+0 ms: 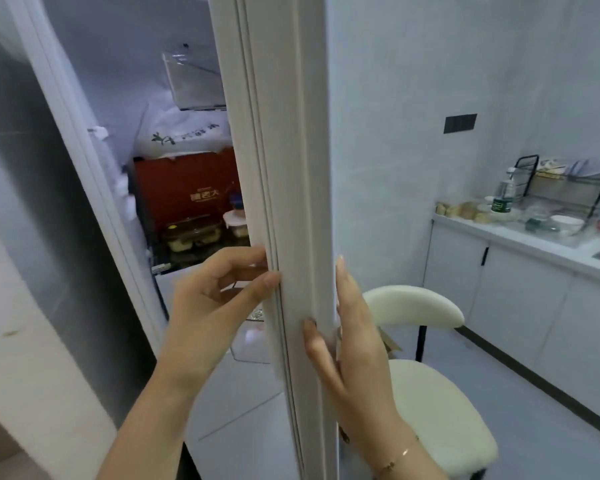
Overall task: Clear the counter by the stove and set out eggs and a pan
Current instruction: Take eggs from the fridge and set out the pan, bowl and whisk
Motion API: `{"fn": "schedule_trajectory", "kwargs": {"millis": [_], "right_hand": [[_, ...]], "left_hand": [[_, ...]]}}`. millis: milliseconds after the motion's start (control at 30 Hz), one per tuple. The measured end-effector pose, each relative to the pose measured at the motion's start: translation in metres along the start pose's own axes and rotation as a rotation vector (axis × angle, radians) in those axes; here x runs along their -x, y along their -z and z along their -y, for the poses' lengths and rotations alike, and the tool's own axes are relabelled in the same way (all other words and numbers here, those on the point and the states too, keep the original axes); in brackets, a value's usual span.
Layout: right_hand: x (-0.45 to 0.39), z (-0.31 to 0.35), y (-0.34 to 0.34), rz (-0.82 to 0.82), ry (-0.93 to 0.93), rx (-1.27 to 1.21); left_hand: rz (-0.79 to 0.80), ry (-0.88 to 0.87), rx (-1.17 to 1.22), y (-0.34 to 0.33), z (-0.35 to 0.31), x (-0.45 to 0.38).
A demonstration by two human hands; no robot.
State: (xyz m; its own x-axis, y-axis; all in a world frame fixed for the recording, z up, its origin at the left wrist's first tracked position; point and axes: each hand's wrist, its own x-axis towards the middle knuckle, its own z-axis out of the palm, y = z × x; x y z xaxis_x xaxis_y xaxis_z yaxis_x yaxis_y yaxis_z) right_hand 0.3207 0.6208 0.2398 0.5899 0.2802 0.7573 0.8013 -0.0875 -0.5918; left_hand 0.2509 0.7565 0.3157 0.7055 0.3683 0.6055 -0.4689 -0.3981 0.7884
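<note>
Plainly, both your hands were on the fridge door's edge [284, 202], which stood nearly edge-on to you and ran tall through the frame from 12 to 6 o'clock. Your left hand [219, 299] curled at its inner side, fingertips on the seal, thumb tucked beneath; it held nothing else. Your right hand [352, 334] lay along the outer side with fingers straight and the thumb hooked round the edge, so the door sat between thumb and palm.

What the next move turned on, I judge, was this: the fridge opening lay at 10 to 11 o'clock from your hands, just past the door's edge, and your left hand was the nearer one to reach in. The door needed to swing wider toward 3 o'clock first, where a chair [426, 375] stood close behind it and might have blocked it.

Deeper in, at 11 o'clock, you had a glass food box [191, 233] low on a shelf, a red carton [184, 192] behind it and a white bag [184, 129] on top. No eggs could be made out; the door hid the fridge's right part and the door bins. Blur softened the shelves.

Farthest, at 2 to 3 o'clock, the counter [520, 237] carried a bottle [504, 197], bowls and a dish rack [568, 185]. Neither stove nor pan showed, and the sink was cut off at the frame's edge.
</note>
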Motion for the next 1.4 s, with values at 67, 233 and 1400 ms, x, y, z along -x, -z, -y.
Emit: {"fn": "schedule_trajectory", "kwargs": {"millis": [67,233,1400], "right_hand": [[0.005,-0.006,0.015,-0.056,-0.057,-0.021],[0.013,-0.02,0.056,-0.185,-0.226,-0.036],[-0.031,-0.101,0.186,-0.541,-0.124,0.176]], "left_hand": [[0.016,-0.009,0.014,-0.019,-0.003,-0.003],[0.035,-0.074,0.026,-0.078,-0.012,-0.001],[0.698,0.117,-0.275,-0.204,0.062,-0.094]]}}
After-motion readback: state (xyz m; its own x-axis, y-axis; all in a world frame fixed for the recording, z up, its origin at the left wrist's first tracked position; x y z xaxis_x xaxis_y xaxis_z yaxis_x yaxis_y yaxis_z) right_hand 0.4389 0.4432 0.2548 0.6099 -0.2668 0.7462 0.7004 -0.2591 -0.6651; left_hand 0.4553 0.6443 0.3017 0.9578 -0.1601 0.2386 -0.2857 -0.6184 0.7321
